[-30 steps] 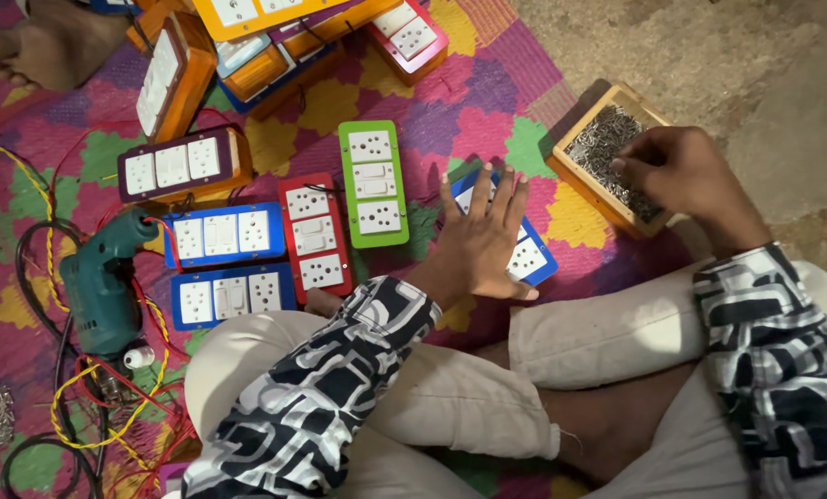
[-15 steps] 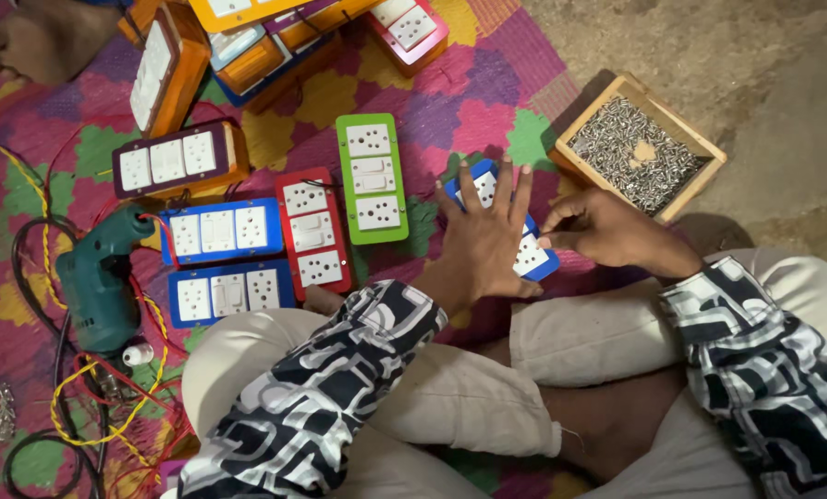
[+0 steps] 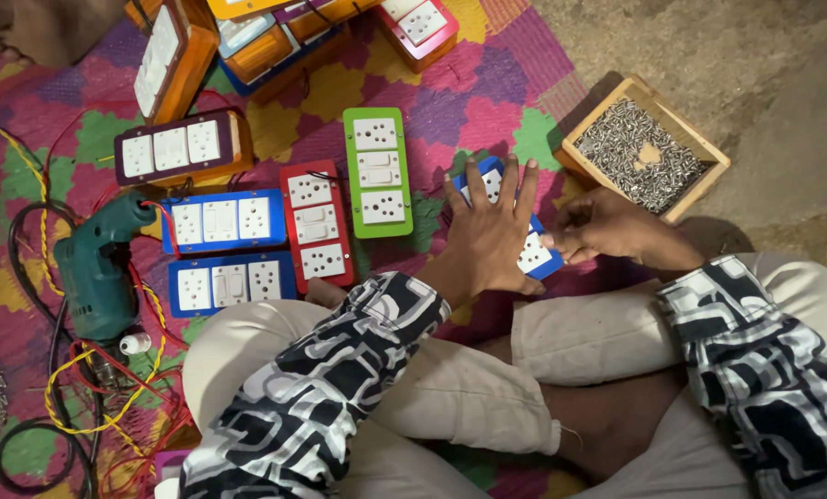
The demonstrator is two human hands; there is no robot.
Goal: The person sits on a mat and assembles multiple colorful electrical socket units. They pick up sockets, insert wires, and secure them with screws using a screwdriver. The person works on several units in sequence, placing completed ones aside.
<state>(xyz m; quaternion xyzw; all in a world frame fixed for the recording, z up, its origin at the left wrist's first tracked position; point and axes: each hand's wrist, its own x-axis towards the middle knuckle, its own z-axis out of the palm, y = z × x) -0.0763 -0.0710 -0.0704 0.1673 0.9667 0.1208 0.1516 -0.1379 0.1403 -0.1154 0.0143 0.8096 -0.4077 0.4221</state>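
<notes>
R hand [image 3: 607, 226] has come back from the screw box [image 3: 649, 152] to the blue switch plate [image 3: 533, 251], fingers pinched narrow; contents too small to tell. L hand [image 3: 487, 236] lies flat on it, fingers wide, so fastening looks underway.

The left hand [image 3: 487, 236] lay flat over the blue switch board [image 3: 535, 254], hiding most of its face; only its far corner and near end showed. The right hand [image 3: 603, 226] had its fingertips at the board's near end, and whether they pinched anything was too small to tell. The orange boards [image 3: 247, 46] at the top were cut off by the frame edge. The black cable [image 3: 25, 444] ran out at the lower left edge.
</notes>
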